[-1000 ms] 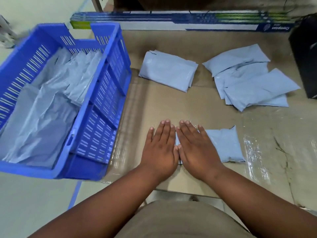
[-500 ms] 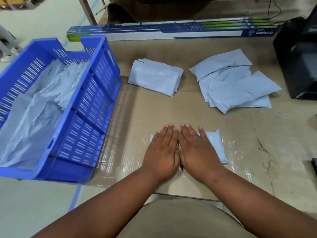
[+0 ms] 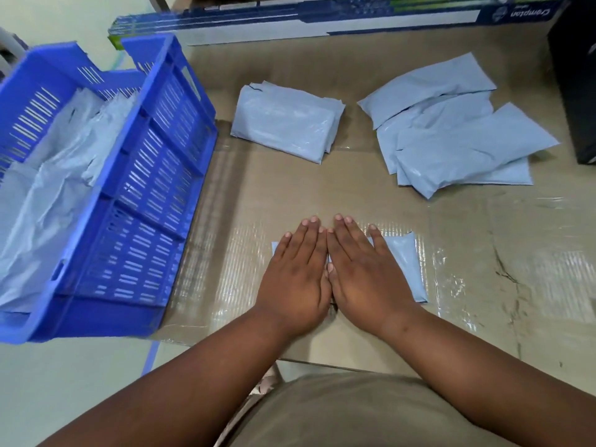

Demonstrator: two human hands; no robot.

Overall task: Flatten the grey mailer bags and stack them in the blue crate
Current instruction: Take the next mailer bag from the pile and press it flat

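Palms flat, fingers straight: my left hand (image 3: 295,279) and right hand (image 3: 364,275) press side by side on a grey mailer bag (image 3: 404,266), grasping nothing. It lies on the cardboard surface (image 3: 290,195), right of the blue crate (image 3: 151,175) holding flattened bags (image 3: 42,201).

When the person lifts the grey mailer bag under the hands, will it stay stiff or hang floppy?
Probably floppy: the grey mailer bag is thin film, and the bags in the blue crate lie creased and slumped. Likely light, since it lies nearly flat under both hands, left and right. Its glossy surface may slide on the taped cardboard.
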